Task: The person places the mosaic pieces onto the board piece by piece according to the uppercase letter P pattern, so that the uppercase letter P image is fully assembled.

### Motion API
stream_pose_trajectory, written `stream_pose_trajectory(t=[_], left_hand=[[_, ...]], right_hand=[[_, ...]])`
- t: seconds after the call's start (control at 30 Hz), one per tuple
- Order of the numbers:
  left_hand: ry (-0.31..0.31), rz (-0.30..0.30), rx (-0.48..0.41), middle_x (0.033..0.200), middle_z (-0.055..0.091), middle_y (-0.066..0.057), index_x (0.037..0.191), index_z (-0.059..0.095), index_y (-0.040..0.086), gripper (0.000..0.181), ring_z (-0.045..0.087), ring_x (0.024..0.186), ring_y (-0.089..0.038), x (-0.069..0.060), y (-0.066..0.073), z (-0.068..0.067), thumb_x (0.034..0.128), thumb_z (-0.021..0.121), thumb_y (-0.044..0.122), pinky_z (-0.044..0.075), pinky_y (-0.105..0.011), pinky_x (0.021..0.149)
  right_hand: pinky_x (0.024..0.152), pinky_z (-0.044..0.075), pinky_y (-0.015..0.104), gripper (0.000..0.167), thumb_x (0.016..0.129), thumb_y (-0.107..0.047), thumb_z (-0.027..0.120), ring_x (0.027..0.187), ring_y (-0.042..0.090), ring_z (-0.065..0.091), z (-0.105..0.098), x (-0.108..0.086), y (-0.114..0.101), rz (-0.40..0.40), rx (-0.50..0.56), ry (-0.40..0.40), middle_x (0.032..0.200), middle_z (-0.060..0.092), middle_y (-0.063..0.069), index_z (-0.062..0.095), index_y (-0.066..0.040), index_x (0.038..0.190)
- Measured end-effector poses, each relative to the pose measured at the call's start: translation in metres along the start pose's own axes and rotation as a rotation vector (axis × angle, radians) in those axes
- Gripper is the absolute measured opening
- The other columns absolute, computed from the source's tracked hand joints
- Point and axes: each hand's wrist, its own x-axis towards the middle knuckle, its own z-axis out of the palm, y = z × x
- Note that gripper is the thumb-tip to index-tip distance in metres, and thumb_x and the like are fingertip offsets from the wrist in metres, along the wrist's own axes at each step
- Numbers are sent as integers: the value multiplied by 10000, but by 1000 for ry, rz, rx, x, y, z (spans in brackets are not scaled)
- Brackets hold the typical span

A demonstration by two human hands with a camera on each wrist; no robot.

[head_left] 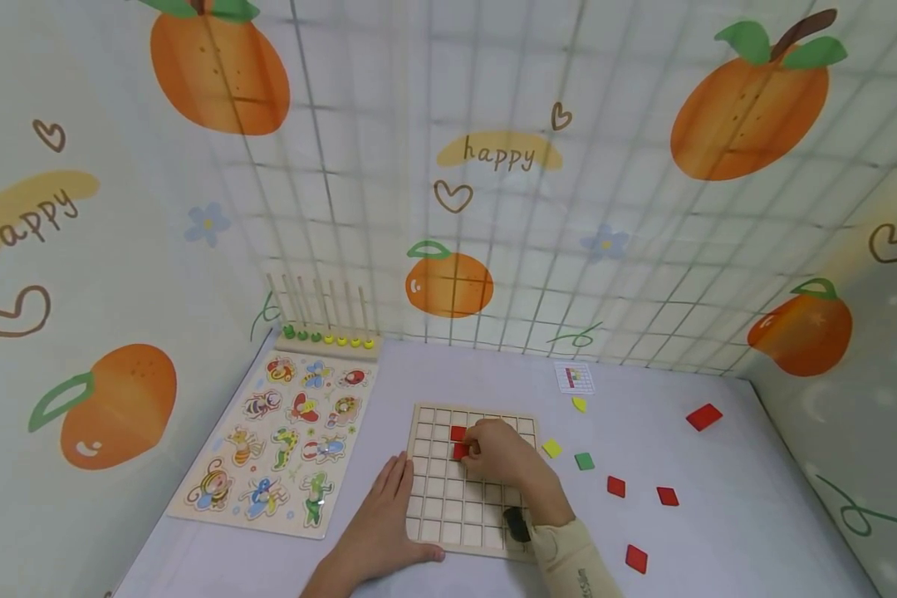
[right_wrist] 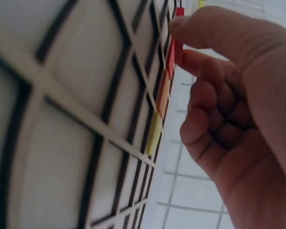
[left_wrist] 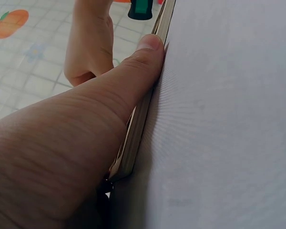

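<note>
A wooden grid board (head_left: 435, 486) lies on the table. Near its far side, two red square tiles (head_left: 458, 433) show beside the fingers of my right hand (head_left: 504, 453). Between thumb and forefinger, that hand pinches a red tile (right_wrist: 179, 45) at the grid, its other fingers curled. An orange tile (right_wrist: 163, 93) and a yellow tile (right_wrist: 154, 133) sit in neighbouring cells in the right wrist view; the hand hides part of this area in the head view. My left hand (head_left: 377, 527) rests at the near left corner, fingers straight along the board's side, thumb (left_wrist: 145, 52) against its near edge.
Loose red tiles (head_left: 616, 487), a green tile (head_left: 585, 461) and yellow pieces (head_left: 551, 448) lie right of the board. A pattern card (head_left: 574, 378) and a red block (head_left: 704, 417) are farther back. An insect puzzle (head_left: 276, 448) and bead counter (head_left: 329, 342) stand left.
</note>
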Motion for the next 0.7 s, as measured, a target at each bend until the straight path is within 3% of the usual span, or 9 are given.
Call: stream_pose_trajectory(t=[0.33,0.7], left_hand=[[6,5,29,1720,101,-179,1626,149,-2,1442,85,1595,-366,-1,1,-1,628,721,868,284,-529,1250],[-4,-3,25,1718,100,-188,1625,152,-2,1441,90,1593,-377,-1,2,-2,627,720,869,280,-537,1250]], right_hand=[[551,347,209,181,866,-157,770,614,72,406,0,5,-13,49,-55,-1,668,471,-76,654,-152,726],[541,386,213,104,884,-149,781,604,69,441,1,8,-17,91,-39,-12,663,555,-72,737,-114,797]])
